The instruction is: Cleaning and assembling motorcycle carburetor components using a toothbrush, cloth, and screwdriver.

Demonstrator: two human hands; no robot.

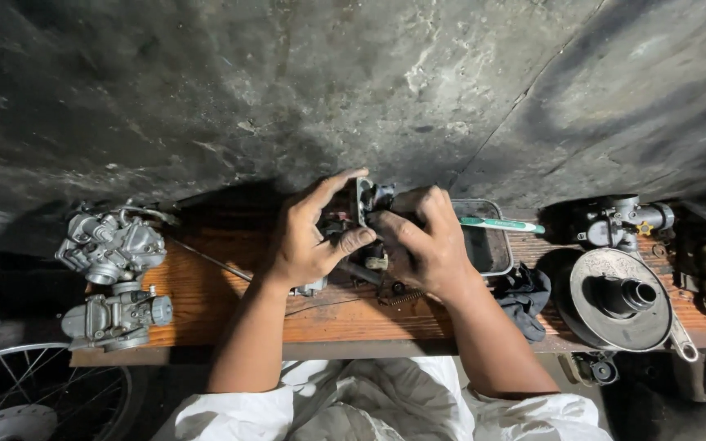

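Note:
Both my hands grip a small metal carburetor (363,214) above the wooden bench (206,302). My left hand (308,237) wraps its left side, fingers over the top and thumb across the front. My right hand (422,245) closes on its right side and hides most of the body. A small coil spring (402,299) lies on the wood just below my hands.
Two more carburetors (112,245) (118,318) sit at the bench's left end. A metal tray (488,245) with a green-handled toothbrush (500,224) is right of my hands, then a dark rag (526,298), a round pulley disc (614,298), another carburetor (627,220). A spoked wheel (18,392) is lower left.

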